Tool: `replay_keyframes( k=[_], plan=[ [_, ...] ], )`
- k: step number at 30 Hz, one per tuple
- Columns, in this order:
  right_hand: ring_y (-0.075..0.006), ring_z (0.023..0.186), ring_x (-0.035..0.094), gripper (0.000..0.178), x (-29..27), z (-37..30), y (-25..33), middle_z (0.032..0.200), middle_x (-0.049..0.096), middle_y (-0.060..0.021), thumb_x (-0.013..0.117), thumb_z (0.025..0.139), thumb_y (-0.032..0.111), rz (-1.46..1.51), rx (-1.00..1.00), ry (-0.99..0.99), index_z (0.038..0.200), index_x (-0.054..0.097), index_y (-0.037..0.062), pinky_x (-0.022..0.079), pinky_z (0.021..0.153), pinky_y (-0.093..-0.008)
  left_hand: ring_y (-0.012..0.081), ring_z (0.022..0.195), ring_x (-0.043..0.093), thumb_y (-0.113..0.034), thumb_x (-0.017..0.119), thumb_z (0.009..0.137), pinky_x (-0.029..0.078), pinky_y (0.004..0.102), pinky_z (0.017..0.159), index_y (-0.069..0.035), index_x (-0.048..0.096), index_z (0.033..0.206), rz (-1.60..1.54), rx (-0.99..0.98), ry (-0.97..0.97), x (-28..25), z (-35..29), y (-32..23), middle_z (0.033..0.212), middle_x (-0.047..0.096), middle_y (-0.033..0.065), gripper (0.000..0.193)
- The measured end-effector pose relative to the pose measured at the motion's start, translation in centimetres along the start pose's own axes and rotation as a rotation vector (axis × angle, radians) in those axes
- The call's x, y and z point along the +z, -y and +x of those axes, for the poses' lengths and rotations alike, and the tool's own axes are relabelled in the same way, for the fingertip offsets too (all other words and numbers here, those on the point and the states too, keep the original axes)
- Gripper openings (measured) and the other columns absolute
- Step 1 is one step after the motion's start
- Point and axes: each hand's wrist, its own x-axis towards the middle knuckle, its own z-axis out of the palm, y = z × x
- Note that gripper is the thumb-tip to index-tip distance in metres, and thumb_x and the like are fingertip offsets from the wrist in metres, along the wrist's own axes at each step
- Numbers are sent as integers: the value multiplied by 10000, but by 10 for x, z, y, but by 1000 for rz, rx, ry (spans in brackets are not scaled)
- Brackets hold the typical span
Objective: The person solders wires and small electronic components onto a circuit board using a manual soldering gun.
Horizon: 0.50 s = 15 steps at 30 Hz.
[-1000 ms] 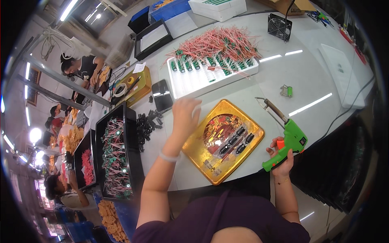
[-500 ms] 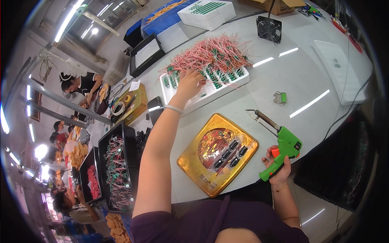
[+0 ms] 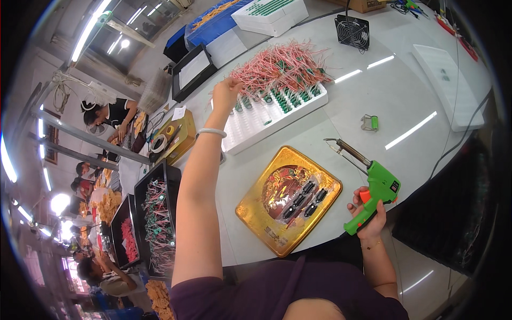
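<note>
My left hand [image 3: 227, 95] is over the far left corner of a white foam tray [image 3: 250, 136], at the edge of a heap of pink wires [image 3: 282, 66]. Its fingers are bent together; what they pinch, if anything, I cannot make out. Small green parts [image 3: 290, 101] stand in rows in the tray, and one lies apart in its bare front part. My right hand [image 3: 373, 220] grips a green soldering gun [image 3: 381, 184] by the handle, its tip pointing up and left. Between my arms lies a gold tin lid [image 3: 256, 210] bearing several small black parts [image 3: 298, 201].
A small metal stand with a green roll [image 3: 369, 123] sits right of the tray. Farther back is a black fan [image 3: 352, 33]. A white tray lid [image 3: 448, 90] lies at the right. Black bins of wired parts [image 3: 157, 226] stand left, with people working beyond.
My left hand has moved left, from above the tray's rows to its far left corner. More of the tray's left part shows bare. My right hand keeps hold of the soldering gun.
</note>
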Motion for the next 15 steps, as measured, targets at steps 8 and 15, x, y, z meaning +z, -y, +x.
replay_keyframes(
  k=[8,15],
  plan=[
    [-117,834,432,532,-1,-1,-1,991,493,-50,482,777,486,21,-6,-12,1080,482,49,377,739,-322,200,926,517,-158,660,620,311,416,904,-152,650,812,406,568,252,31,-37,-16,821,599,17,193],
    [-131,854,461,517,-5,-1,-1,1028,509,-89,478,791,448,75,-2,37,1092,483,28,417,757,-336,204,991,485,-140,653,635,261,453,959,-164,631,856,461,637,264,39,-37,0,897,584,9,224]
  ],
)
